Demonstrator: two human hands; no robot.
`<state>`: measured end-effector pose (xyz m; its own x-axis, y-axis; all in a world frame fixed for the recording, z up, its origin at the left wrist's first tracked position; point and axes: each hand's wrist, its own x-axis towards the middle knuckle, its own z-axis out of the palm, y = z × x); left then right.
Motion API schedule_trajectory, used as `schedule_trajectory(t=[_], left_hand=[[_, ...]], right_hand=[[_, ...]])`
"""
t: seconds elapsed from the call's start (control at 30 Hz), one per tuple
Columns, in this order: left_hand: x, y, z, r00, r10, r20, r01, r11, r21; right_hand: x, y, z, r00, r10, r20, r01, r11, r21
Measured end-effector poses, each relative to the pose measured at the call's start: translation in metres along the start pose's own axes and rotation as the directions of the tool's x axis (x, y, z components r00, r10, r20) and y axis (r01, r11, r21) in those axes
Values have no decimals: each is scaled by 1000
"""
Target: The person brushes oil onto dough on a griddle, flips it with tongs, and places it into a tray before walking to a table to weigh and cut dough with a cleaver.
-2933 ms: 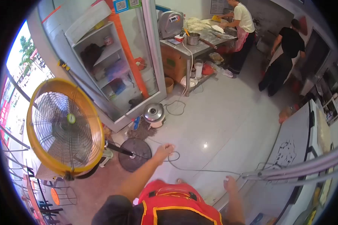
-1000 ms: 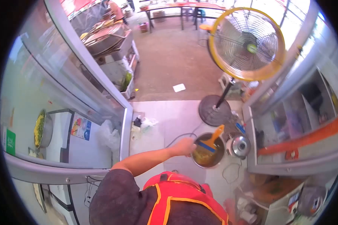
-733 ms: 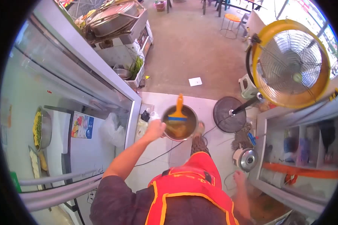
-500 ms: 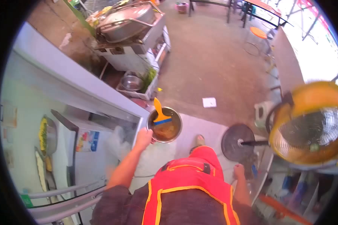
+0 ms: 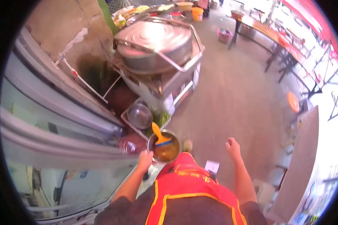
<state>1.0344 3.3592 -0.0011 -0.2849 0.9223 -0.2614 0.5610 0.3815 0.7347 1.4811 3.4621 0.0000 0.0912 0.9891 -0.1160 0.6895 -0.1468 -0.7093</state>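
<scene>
My left hand (image 5: 145, 161) grips the left side of a round metal pot (image 5: 180, 149), held in front of the red apron (image 5: 191, 183). Brownish-yellow liquid (image 5: 168, 153) lies inside the pot. A wide brush (image 5: 157, 132) with an orange handle and a blue band leans in it, bristle end down, handle against the far rim. Whether the pot has a handle under my fingers is hidden. My right hand (image 5: 233, 147) hangs out to the right over the floor, fingers curled in, with nothing visible in it.
A large lidded metal pan (image 5: 154, 45) sits on a stand ahead left. Below it are a metal bowl (image 5: 139, 115) and greens (image 5: 162, 118) in a crate. A glass door frame (image 5: 64, 123) runs along my left. Tables (image 5: 259, 30) and an orange stool (image 5: 293, 102) stand right.
I have moved forward past the doorway toward the pan stand, carrying the pot and brush. The yellow fan has left view. My right hand has swung forward.
</scene>
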Motion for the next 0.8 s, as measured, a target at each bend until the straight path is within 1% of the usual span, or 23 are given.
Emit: schedule_trajectory(t=[0.03, 0.07, 0.1, 0.13, 0.17, 0.27, 0.33, 0.4, 0.43, 0.47, 0.5, 0.57, 0.63, 0.67, 0.7, 0.73, 0.8], left_hand=[[4, 76, -20, 995, -104, 1, 103, 985, -140], [24, 78, -17, 987, -162, -20, 156, 971, -179], [38, 73, -16, 973, -228, -33, 216, 953, -213], [60, 78, -17, 961, -272, -55, 251, 937, -242], [72, 101, -24, 949, -298, -104, 264, 930, -256], [106, 128, -24, 853, -475, -218, 328, 811, -484], [124, 116, -14, 805, -489, -336, 326, 838, -437], [132, 146, -9, 687, -609, -397, 372, 764, -528], [134, 146, -1, 606, -663, -439, 359, 721, -592], [138, 152, 13, 520, -714, -469, 336, 676, -656], [148, 171, 22, 462, -752, -470, 283, 627, -726], [150, 207, 22, 362, -815, -454, 193, 542, -818], [148, 208, 46, 299, -840, -453, 147, 509, -848], [143, 209, 54, 269, -850, -453, 128, 498, -858], [146, 229, 52, 212, -869, -447, 162, 482, -861], [147, 237, 52, 175, -867, -466, 166, 492, -854], [139, 247, 56, 131, -864, -486, 208, 504, -839]], right_hand=[[53, -17, 6, 999, -9, 53, 10, 1000, -19], [101, -37, 11, 981, -189, 38, 192, 974, -121], [147, -61, 15, 932, -359, 47, 361, 908, -214], [193, -94, 16, 896, -432, 100, 443, 878, -182], [231, -127, 16, 855, -499, 144, 517, 844, -143], [341, -202, 42, 646, -733, 213, 763, 618, -189], [411, -226, 77, 467, -839, 281, 882, 418, -218], [475, -231, 115, 312, -766, 562, 948, 209, -242], [506, -232, 137, 222, -692, 687, 970, 83, -230], [535, -219, 161, 190, -579, 793, 982, 96, -165], [560, -214, 177, 156, -462, 873, 987, 110, -118], [573, -217, 174, 28, -576, 817, 999, -3, -37], [570, -251, 153, -83, -340, 937, 996, 9, 91], [568, -273, 135, -131, -285, 950, 991, -5, 135], [564, -304, 115, -181, -222, 958, 983, -14, 182], [561, -334, 95, -224, -153, 962, 974, -15, 225], [577, -395, 60, -354, -58, 934, 932, 60, 357]])
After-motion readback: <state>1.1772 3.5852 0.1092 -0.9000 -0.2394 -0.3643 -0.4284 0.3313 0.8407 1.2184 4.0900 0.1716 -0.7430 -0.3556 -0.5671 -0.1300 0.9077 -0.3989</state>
